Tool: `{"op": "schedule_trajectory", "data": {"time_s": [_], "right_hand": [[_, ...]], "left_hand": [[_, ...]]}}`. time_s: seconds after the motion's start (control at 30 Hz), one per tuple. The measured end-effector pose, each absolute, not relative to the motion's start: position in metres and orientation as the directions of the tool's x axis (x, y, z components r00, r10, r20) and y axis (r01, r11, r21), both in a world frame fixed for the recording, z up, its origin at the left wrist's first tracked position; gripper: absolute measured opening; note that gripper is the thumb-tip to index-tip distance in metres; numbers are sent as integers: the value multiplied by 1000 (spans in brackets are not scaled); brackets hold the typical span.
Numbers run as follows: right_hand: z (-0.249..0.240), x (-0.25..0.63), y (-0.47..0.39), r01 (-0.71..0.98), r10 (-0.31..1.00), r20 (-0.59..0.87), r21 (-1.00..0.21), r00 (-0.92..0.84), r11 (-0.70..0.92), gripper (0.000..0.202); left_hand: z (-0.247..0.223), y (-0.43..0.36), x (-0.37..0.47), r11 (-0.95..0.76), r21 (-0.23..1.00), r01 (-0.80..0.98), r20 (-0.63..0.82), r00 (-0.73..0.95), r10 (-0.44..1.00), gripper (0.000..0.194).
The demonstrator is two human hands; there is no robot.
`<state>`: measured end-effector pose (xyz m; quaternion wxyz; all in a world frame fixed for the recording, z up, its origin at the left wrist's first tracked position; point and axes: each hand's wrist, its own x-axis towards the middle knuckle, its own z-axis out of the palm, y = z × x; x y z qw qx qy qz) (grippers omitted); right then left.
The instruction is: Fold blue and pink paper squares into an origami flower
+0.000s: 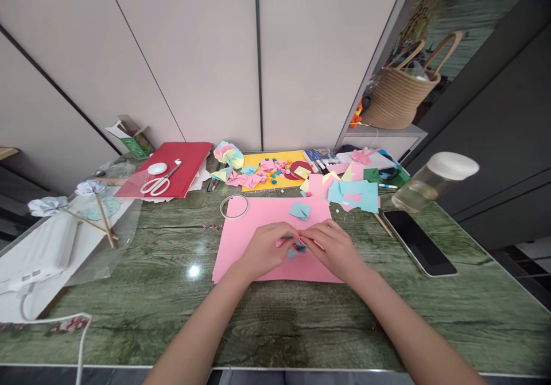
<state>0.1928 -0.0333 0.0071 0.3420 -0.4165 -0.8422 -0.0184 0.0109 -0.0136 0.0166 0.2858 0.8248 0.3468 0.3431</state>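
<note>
My left hand (272, 248) and my right hand (332, 247) meet over a stack of pink paper (247, 241). Thumbs and fingertips are pinched together on a small piece of blue folded paper (300, 248), which they partly cover. Its exact folds cannot be made out. Just beyond the fingers, another blue folded paper piece (300, 210) lies on the pink stack. A thin white ring (234, 217) rests over the stack's far left corner.
Behind are a yellow sheet (253, 161) with small coloured bits, and loose blue paper squares (361, 194). White-handled scissors (155, 186) lie on a red folder (193, 161) at left. A phone (417, 241) and lidded bottle (430, 181) occupy the right.
</note>
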Motion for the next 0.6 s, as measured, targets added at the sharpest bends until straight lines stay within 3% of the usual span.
{"op": "schedule_trajectory", "data": {"time_s": [0.6], "right_hand": [[10,193,-35,670,704,576,-330,-415,665,14]], "left_hand": [[21,-15,10,-543,777,319,333,523,785,10]]}}
